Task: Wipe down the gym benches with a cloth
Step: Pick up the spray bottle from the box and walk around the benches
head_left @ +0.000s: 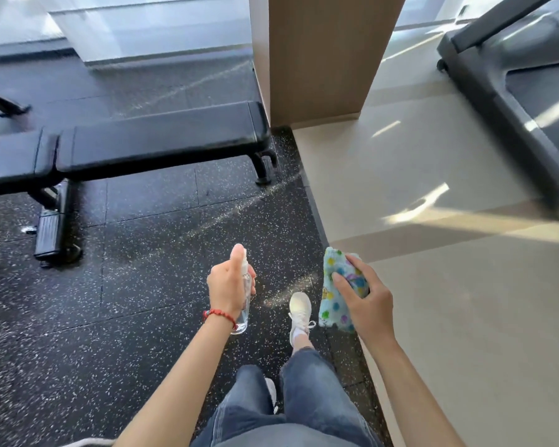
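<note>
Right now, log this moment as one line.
left hand: holds spray bottle | right hand: holds patterned cloth | weight bench: ahead, untouched

one black bench point(149, 140), one cloth point(339, 295), one spray bottle point(244, 304), one treadmill point(513, 79), two hands

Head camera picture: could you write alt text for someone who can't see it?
A person walks toward a black bench, the left hand holding a clear spray bottle, the right hand holding a folded patterned cloth. The bench stands on speckled black flooring beside a wooden pillar.
</note>
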Demonstrator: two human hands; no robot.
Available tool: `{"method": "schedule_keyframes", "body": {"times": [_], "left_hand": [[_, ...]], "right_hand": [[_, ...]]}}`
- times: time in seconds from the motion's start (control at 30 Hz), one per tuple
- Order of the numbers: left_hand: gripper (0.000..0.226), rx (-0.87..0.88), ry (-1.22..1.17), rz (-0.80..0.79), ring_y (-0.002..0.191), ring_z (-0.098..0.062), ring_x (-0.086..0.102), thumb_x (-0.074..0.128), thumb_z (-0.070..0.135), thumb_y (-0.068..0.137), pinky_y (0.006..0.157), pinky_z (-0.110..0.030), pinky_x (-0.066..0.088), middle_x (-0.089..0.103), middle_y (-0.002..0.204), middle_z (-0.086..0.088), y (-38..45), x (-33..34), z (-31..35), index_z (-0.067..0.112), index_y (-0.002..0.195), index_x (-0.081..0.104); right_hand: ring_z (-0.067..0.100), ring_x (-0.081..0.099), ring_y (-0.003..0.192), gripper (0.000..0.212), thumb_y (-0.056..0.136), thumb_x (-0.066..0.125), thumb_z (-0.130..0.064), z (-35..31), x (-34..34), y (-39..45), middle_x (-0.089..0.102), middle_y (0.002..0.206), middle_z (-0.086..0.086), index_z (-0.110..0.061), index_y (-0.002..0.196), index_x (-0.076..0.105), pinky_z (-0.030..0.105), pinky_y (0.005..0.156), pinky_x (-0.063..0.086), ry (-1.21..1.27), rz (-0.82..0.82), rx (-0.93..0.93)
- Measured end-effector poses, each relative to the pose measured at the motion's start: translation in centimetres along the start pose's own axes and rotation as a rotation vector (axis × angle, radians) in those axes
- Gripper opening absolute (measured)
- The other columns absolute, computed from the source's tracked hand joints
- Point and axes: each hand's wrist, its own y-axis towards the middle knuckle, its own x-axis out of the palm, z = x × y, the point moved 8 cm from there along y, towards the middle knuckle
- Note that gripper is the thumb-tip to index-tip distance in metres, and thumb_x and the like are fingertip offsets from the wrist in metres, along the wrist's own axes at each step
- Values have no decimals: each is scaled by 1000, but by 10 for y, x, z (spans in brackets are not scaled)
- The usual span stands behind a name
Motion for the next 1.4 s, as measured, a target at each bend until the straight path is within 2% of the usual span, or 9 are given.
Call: {"method": "schedule_keyframes", "body": {"times": [0.13, 0.27, 0.4, 0.5, 0.63, 0.83, 1.07, 1.3, 1.4], "left_hand": [[64, -18, -40, 53, 38, -17, 49, 38, 57, 85, 52, -23, 42, 53, 40, -5, 52, 18, 24, 11, 44, 56], [69, -41, -70, 109, 36, -14, 49, 33, 71, 69, 53, -24, 43, 54, 39, -3, 103, 31, 55, 10, 45, 57], [68, -52, -73, 162, 37, -13, 49, 33, 67, 74, 56, -26, 42, 53, 38, -3, 150, 40, 77, 10, 45, 57], [65, -85, -81, 185, 35, -11, 47, 34, 58, 79, 58, -27, 41, 53, 38, -4, 183, 44, 88, 8, 44, 58], [64, -93, -76, 202, 38, -12, 48, 34, 59, 79, 59, -29, 44, 52, 38, -2, 232, 45, 111, 9, 45, 58], [63, -109, -93, 213, 38, -14, 50, 36, 58, 82, 59, -30, 46, 52, 38, -1, 340, 45, 131, 12, 44, 57], [64, -204, -25, 229, 44, -22, 52, 34, 59, 79, 68, -41, 51, 55, 40, -5, 452, 32, 146, 12, 42, 56], [66, -308, 90, 203, 45, -24, 54, 37, 54, 85, 70, -39, 54, 51, 34, 0, 509, 49, 144, 13, 37, 54], [65, -386, 84, 216, 48, -25, 57, 34, 58, 79, 71, -38, 54, 53, 36, -2, 520, 60, 136, 13, 36, 54]], "right_hand": [[-10, 61, 80, 37, 81, 70, -22, -22, 16, 74, 62, 95, -16, -35, 113, 58, 15, 72, 53, -19, -69, -32], [0, 63, 83, 38, 81, 70, -23, -51, 28, 141, 63, 95, -14, -32, 116, 58, 25, 73, 55, -34, -157, -46], [-6, 61, 82, 39, 80, 71, -20, -77, 43, 196, 64, 100, -11, -27, 117, 59, 20, 75, 54, -76, -205, -89], [-15, 59, 76, 39, 79, 72, -17, -91, 57, 231, 61, 91, -22, -23, 116, 61, 19, 73, 53, -76, -208, -97], [-13, 60, 74, 40, 79, 72, -18, -112, 80, 279, 60, 90, -24, -24, 117, 61, 23, 74, 54, -69, -227, -66], [-15, 59, 72, 39, 79, 71, -15, -144, 132, 363, 59, 89, -24, -22, 116, 60, 9, 63, 51, -63, -203, -76], [-17, 58, 68, 36, 80, 70, -13, -185, 189, 445, 59, 88, -22, -26, 112, 58, 5, 58, 47, -41, -183, -24], [-16, 59, 78, 39, 80, 71, -18, -195, 218, 507, 57, 93, -29, -27, 117, 59, 10, 72, 50, -86, -178, 35], [-2, 62, 89, 40, 81, 70, -19, -195, 226, 536, 59, 99, -28, -26, 119, 60, 24, 84, 52, -79, -188, 75]]}}
